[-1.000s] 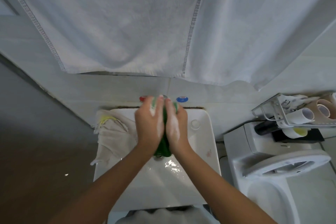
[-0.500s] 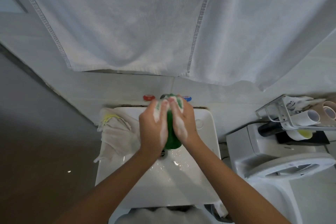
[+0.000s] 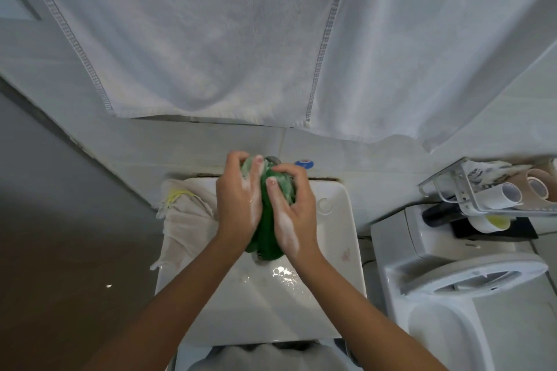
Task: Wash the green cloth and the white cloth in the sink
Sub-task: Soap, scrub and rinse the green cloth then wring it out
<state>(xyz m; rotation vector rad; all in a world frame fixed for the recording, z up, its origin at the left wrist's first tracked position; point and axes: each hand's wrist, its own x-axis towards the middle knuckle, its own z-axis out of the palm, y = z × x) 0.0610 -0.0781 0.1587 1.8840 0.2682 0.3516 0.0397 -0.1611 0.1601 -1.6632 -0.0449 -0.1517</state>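
Green cloth soapy, clamped in left hand, right hand grip over sink.

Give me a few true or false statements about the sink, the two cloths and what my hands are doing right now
1. Both hands grip the green cloth. True: left hand, right hand.
2. The white cloth lies in the toilet. False: it is draped over the sink's left edge.
3. The hands are soapy. True.
4. The green cloth lies flat in the basin. False: it is held bunched above it.
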